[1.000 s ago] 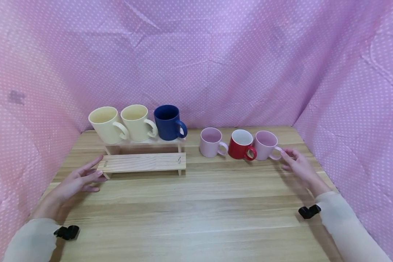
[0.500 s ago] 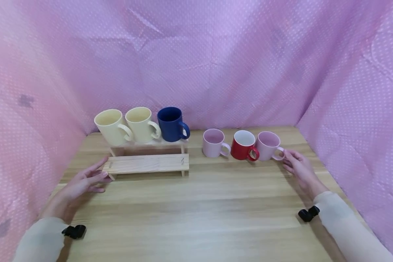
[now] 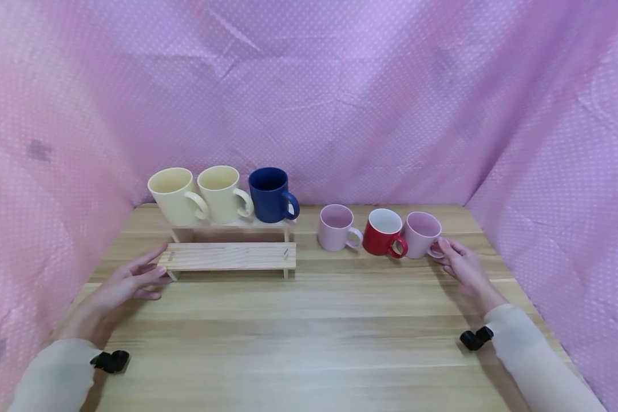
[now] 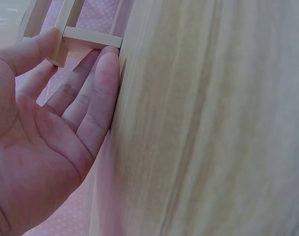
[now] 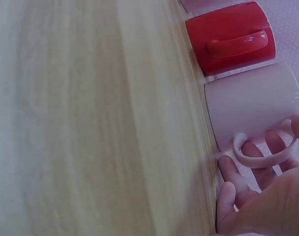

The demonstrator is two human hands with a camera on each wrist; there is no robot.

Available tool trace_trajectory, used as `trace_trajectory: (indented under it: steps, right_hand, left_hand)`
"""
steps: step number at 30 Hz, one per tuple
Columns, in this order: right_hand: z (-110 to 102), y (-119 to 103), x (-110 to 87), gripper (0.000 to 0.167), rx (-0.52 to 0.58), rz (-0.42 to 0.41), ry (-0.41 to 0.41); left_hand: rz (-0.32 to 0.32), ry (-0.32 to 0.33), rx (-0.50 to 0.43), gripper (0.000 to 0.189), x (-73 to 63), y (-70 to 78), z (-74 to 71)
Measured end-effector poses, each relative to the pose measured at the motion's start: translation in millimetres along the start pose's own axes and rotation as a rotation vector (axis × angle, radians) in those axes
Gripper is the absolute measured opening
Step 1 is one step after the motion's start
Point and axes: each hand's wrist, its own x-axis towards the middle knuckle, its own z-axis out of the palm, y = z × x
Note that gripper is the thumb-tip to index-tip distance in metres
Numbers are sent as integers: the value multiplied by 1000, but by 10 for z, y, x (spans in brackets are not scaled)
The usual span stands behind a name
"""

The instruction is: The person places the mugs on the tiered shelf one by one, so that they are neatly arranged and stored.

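My left hand [image 3: 129, 283] holds the left end of the lower wooden shelf [image 3: 232, 256]. In the left wrist view its thumb lies on the shelf board [image 4: 61, 34], the index finger on the other side, and the remaining fingers extend beside the shelf leg [image 4: 93, 37]. On the right, my right hand [image 3: 463, 266] pinches the handle of the rightmost pink mug [image 3: 419, 243]. The right wrist view has several fingers behind that handle [image 5: 262, 161] and the thumb tip at its upper end. Close beside it stands a red mug [image 3: 376, 240] with a white inside.
Another pink mug [image 3: 332, 236] stands left of the red one. Two cream mugs [image 3: 177, 206] and a dark blue mug [image 3: 268, 200] sit in a row on the raised back shelf [image 3: 226, 226]. Pink dotted cloth [image 3: 309, 114] hangs around the wooden table [image 3: 298, 337].
My right hand has shifted slightly left and closer to the pink mug, its thumb now further over the handle. The left hand stays on the shelf; the head view drifts a little.
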Motion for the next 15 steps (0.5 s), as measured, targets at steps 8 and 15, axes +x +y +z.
trace_trajectory:
  steps: [8,15]
  right_hand:
    - [-36,-37,-34,19,-26,15,22]
    - [-46,-56,39,26,-128,-4,-13]
  left_hand:
    - [-16,5,3,71,29,-22,39]
    - [-15,9,-31,71,22,24,2]
